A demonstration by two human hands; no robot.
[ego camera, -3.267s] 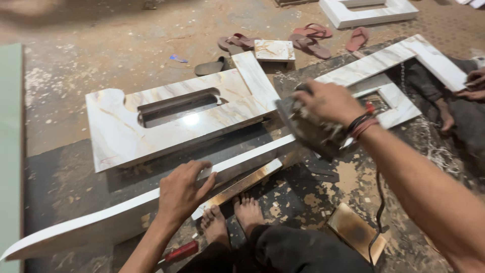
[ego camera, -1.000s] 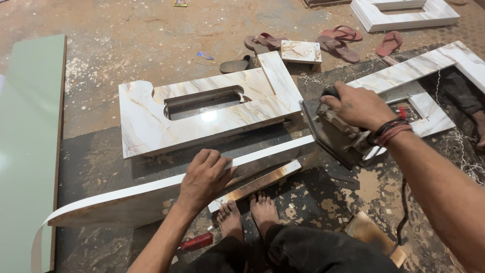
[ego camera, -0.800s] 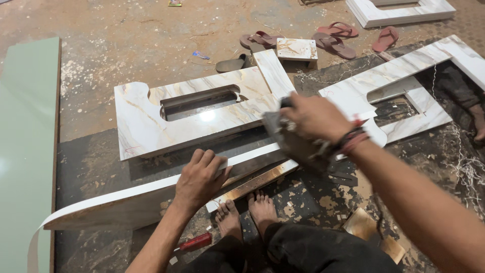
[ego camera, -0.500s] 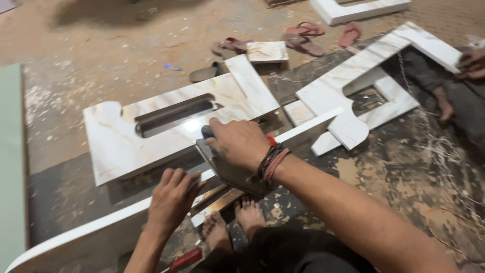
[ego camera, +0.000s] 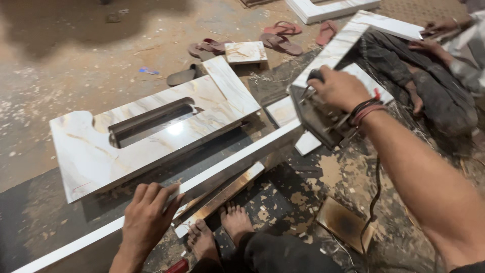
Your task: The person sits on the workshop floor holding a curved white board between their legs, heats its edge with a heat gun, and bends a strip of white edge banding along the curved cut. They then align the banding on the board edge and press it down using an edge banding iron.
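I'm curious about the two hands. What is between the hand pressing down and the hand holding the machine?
In the head view, the long white strip runs from under the left hand to the power tool in the right hand.

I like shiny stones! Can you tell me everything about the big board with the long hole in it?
The marble-look board is glossy white with tan and grey veins. It has a long rounded slot cut through its middle and a curved notch at its left end. It lies flat on the dusty floor, angled up to the right, reflecting a bright light spot. No hand touches it; the left hand rests on the white strip in front.
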